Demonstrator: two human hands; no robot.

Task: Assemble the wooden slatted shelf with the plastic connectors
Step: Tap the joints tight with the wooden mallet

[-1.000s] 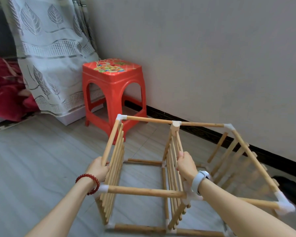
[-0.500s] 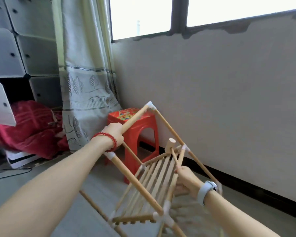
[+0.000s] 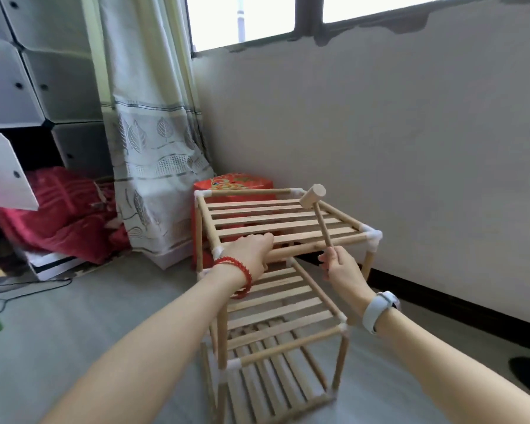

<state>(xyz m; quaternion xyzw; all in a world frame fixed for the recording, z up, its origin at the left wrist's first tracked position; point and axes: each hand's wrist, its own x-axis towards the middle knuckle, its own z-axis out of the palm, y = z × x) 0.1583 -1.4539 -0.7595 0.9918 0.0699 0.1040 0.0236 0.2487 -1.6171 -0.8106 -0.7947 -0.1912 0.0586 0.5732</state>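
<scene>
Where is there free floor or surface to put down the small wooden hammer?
Bare floor lies left of the shelf, before the curtain. The top slats are free beyond the left hand. Crowded: the shelf stands near the wall and red stool.

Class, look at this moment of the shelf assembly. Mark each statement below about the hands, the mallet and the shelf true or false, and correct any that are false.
1. The right hand holds a wooden mallet by its handle. True.
2. The left hand rests flat on the floor. False: it grips the front rail of the shelf's top tier.
3. The shelf stands upright with three slatted tiers. True.
4. The mallet's head lies on the red stool. False: it is raised above the top tier's slats, near the far right corner.
5. White plastic connectors join the rods at the corners. True.
6. The red stool stands in front of the shelf. False: it is behind it, by the curtain.
</scene>
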